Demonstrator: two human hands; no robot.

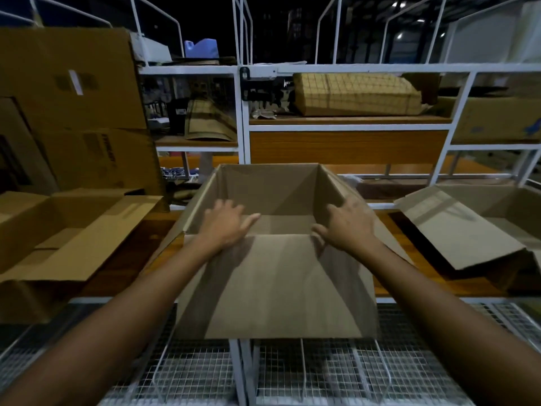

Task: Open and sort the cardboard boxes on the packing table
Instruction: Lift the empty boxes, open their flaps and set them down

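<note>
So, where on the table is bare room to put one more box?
Two narrow bare strips of table: between the left box and the middle box, and between the middle box and the right box. Back left is crowded with stacked boxes.

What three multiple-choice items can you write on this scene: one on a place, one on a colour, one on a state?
1. Where does the blue jug stand?
A. on top of the shelf frame, at the back left
B. on a chair
C. on the floor

2. What colour is the shelf frame?
A. red
B. green
C. white

3. In what state is the middle box?
A. taped shut
B. open at the top
C. pressed flat

Answers:
1 A, the jug shows above the top bar.
2 C, all its bars are white.
3 B, its inner walls and bottom show.
</note>
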